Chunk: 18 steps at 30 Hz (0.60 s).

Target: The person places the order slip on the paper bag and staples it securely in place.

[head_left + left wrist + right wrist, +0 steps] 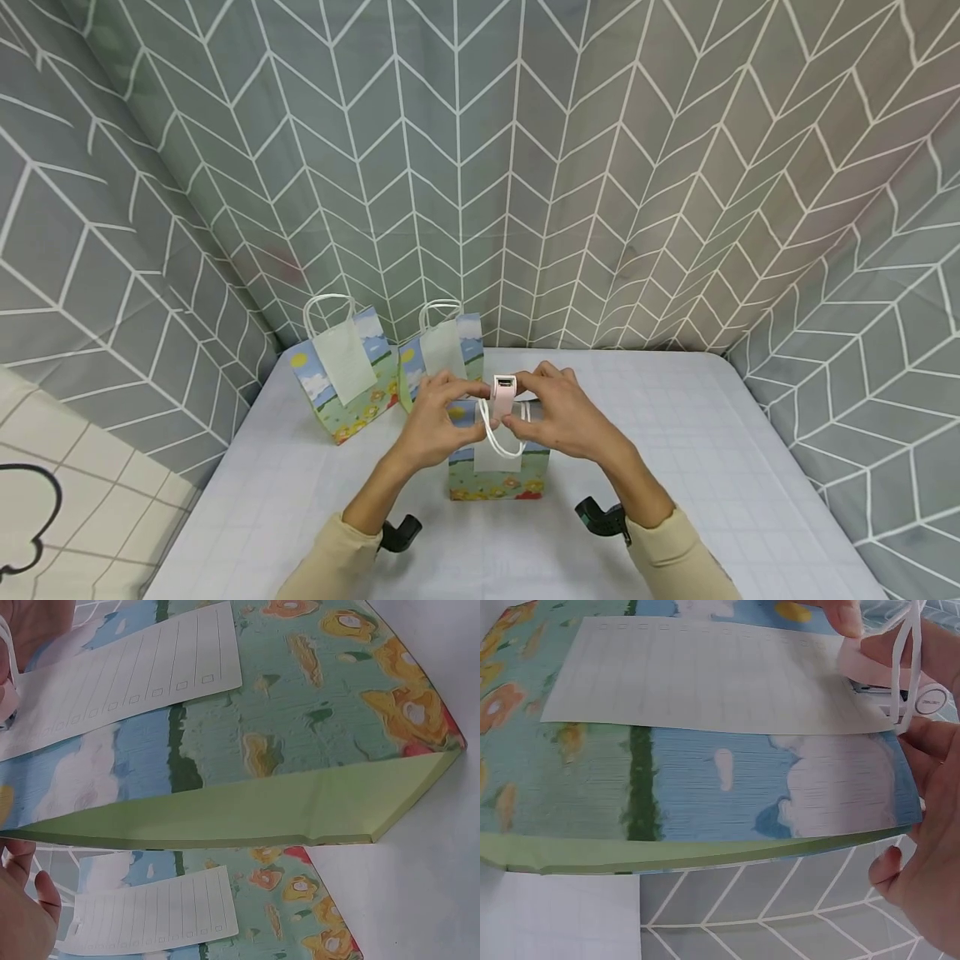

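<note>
A small pink stapler (504, 398) is between my hands at the top of the nearest paper bag (498, 483). My left hand (435, 421) pinches its left side with thumb and index finger. From the other side, my right hand (566, 414) grips it the same way. The bag stands upright, printed with sky, clouds and flowers. A lined white card (705, 675) lies against its front, its upper end by the stapler. The bag's white cord handle (491, 429) loops forward and down over the card. Fingers partly hide the stapler and the bag's top edge.
Two similar bags stand behind to the left: one bag (337, 417) at far left, another bag (411, 371) beside it, each with a white card and raised handles. A white cloth covers the table (675, 467). Patterned grey curtains (480, 167) enclose the back and sides.
</note>
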### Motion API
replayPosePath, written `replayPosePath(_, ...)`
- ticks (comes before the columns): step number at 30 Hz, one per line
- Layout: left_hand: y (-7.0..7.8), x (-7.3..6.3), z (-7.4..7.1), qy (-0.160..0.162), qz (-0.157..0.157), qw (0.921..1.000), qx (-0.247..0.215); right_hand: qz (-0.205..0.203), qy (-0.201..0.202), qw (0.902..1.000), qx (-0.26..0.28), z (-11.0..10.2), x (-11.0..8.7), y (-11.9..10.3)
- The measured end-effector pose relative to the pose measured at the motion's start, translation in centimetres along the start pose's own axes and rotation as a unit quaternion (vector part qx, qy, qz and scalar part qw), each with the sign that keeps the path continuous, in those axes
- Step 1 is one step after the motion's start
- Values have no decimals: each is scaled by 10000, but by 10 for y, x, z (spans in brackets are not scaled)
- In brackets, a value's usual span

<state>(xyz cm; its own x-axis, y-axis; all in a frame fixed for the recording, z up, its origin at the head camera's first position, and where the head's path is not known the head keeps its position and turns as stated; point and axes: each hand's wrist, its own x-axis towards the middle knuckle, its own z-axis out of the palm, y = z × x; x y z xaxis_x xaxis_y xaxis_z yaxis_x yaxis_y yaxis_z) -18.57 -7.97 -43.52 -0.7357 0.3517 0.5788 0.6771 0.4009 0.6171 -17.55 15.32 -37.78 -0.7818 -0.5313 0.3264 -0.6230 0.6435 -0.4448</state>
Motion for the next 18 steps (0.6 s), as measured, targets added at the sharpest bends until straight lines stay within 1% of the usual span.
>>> replayPosePath(4,0,1,0,-28,42,10000,53,-69,-16,9999,101,1,-1,2)
replayPosePath(11,-1,1,1,88,146,9997,158,-273,154,9993,200,6,-1,7)
replayPosePath(14,-1,1,2,130,131,9997,148,-287,191,9991,240,8,0,8)
replayPosePath(18,-1,1,3,102,44,9998,147,-238,209,9989,337,9,-1,10)
